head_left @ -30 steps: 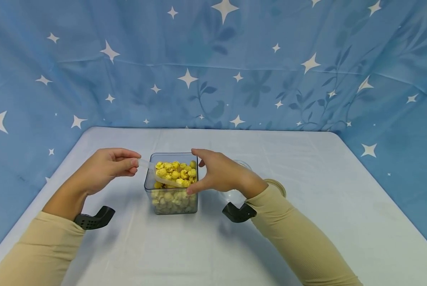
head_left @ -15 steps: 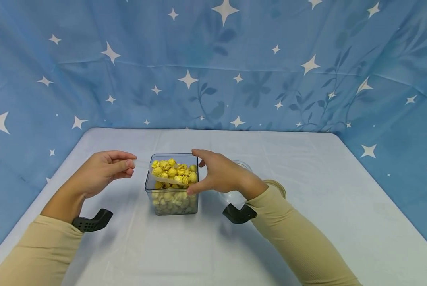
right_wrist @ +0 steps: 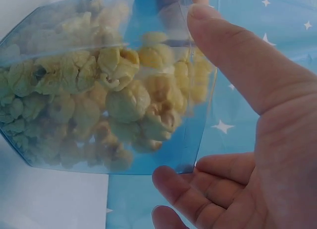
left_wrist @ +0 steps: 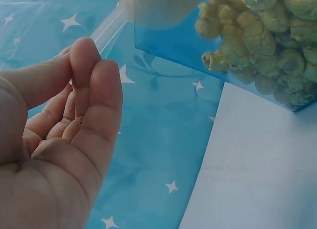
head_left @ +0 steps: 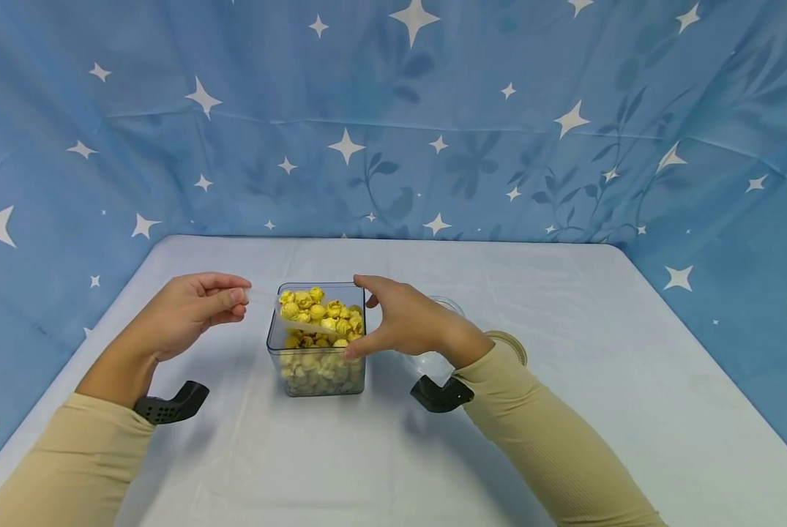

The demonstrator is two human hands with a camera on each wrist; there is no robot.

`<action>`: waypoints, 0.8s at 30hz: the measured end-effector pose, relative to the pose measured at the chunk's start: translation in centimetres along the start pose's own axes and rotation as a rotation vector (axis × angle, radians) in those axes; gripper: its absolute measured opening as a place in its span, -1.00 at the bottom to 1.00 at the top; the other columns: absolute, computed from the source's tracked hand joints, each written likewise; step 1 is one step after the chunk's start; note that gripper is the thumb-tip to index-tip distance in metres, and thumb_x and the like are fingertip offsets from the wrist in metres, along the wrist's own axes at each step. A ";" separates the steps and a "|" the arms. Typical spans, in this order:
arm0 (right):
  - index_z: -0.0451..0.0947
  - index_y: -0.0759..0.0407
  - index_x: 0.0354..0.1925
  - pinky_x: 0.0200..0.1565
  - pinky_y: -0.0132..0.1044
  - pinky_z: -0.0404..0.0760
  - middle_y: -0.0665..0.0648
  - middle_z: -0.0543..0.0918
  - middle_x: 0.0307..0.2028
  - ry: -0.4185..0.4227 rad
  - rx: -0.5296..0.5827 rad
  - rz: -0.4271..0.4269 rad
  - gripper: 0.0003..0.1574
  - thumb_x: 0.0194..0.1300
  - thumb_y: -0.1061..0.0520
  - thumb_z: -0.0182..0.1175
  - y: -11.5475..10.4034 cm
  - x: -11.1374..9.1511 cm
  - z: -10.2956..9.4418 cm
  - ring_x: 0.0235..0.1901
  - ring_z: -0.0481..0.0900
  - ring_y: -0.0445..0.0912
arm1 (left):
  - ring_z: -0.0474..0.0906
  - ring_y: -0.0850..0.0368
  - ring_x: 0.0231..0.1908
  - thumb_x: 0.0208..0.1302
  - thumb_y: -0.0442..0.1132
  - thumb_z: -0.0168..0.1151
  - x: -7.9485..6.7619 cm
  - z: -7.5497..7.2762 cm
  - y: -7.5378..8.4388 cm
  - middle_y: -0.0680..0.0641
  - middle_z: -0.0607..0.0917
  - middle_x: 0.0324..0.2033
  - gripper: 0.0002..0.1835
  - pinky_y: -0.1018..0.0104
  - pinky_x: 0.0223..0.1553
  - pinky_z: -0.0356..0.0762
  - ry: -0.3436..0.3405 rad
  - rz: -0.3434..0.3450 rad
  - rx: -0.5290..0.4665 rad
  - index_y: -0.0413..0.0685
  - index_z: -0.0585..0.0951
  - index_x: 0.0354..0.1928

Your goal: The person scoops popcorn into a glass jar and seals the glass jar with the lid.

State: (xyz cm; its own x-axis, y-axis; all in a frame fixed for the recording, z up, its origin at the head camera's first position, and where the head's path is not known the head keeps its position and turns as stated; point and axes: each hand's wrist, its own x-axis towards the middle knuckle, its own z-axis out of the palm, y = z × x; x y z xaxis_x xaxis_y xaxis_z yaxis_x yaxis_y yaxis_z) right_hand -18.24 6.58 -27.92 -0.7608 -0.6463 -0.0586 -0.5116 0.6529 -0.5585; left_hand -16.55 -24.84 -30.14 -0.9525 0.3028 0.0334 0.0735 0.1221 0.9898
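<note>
My left hand (head_left: 198,311) pinches the thin handle of a translucent plastic scoop (head_left: 307,326) between thumb and fingertips. The scoop reaches into a clear square container (head_left: 321,375) of yellow popcorn (head_left: 317,311), and pieces lie heaped over its bowl. In the left wrist view, the pale handle (left_wrist: 110,31) runs from my fingertips toward the container. My right hand (head_left: 409,318) grips the container's right side, thumb at the near corner and fingers at the far one. The right wrist view shows the thumb (right_wrist: 233,46) along the rim and popcorn (right_wrist: 126,103) through the wall.
Behind my right wrist, partly hidden, stands a clear glass jar (head_left: 433,362). A gold-rimmed round lid (head_left: 510,342) lies to its right. White cloth covers the table (head_left: 301,454); a blue star-patterned curtain (head_left: 393,132) hangs behind it.
My left hand has shifted slightly left, drawing the scoop with it. Popcorn now heaps higher at the container's left side. My right hand and the container stay in place.
</note>
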 end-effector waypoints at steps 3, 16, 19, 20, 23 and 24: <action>-0.05 0.06 0.36 -0.06 -0.30 0.43 -0.02 0.18 0.27 0.000 0.002 0.000 0.31 -0.21 -0.37 0.33 0.0 0.0 0.0 0.03 0.34 -0.22 | 0.56 0.16 -0.32 0.25 -0.25 0.11 0.0 -0.1 0.2 -0.07 0.56 -0.35 -0.75 0.36 -0.20 0.54 -0.008 0.009 0.001 -0.25 0.48 -0.09; -0.06 0.03 0.36 -0.06 -0.29 0.43 -0.03 0.17 0.27 -0.004 0.005 0.009 0.31 -0.21 -0.38 0.33 0.0 0.0 -0.1 0.04 0.34 -0.21 | 0.56 0.15 -0.33 0.24 -0.28 0.12 0.0 -0.6 1.3 -0.06 0.57 -0.35 -0.71 0.37 -0.22 0.54 -0.008 0.029 -0.038 -0.32 0.46 -0.07; -0.06 0.03 0.36 -0.07 -0.28 0.43 -0.02 0.17 0.27 -0.007 0.011 0.004 0.31 -0.21 -0.36 0.34 -0.1 0.1 -0.1 0.05 0.34 -0.17 | 0.56 0.17 -0.34 0.23 -0.28 0.13 -0.1 -0.6 1.3 -0.07 0.56 -0.36 -0.70 0.37 -0.22 0.54 0.004 0.028 -0.050 -0.34 0.45 -0.06; -0.06 0.03 0.36 -0.07 -0.28 0.43 -0.02 0.17 0.27 -0.007 0.012 0.004 0.30 -0.20 -0.35 0.34 -0.1 0.1 0.0 0.06 0.35 -0.17 | 0.56 0.17 -0.34 0.23 -0.27 0.13 -0.1 -0.6 1.3 -0.07 0.56 -0.36 -0.70 0.37 -0.22 0.54 0.010 0.027 -0.051 -0.34 0.45 -0.07; -0.06 0.03 0.36 -0.07 -0.27 0.43 -0.02 0.17 0.27 -0.008 0.015 0.005 0.30 -0.20 -0.34 0.35 -0.1 0.1 0.0 0.06 0.34 -0.17 | 0.56 0.17 -0.35 0.22 -0.26 0.14 -0.1 -0.7 1.3 -0.08 0.55 -0.36 -0.72 0.37 -0.22 0.54 0.026 0.022 -0.055 -0.30 0.47 -0.08; -0.06 0.03 0.36 -0.07 -0.27 0.43 -0.03 0.17 0.27 -0.008 0.016 0.006 0.30 -0.20 -0.34 0.35 0.0 0.1 0.0 0.06 0.34 -0.18 | 0.56 0.17 -0.35 0.22 -0.27 0.14 -0.2 -0.7 1.3 -0.08 0.55 -0.36 -0.75 0.37 -0.22 0.54 0.027 0.022 -0.067 -0.26 0.49 -0.10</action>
State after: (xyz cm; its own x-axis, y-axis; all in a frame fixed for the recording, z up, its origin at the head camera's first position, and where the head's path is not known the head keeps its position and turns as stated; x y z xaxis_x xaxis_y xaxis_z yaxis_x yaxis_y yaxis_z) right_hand -18.28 6.51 -27.87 -0.7605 -0.6457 -0.0688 -0.5005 0.6504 -0.5715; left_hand -16.49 -25.37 -28.79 -0.9586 0.2788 0.0581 0.0755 0.0523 0.9958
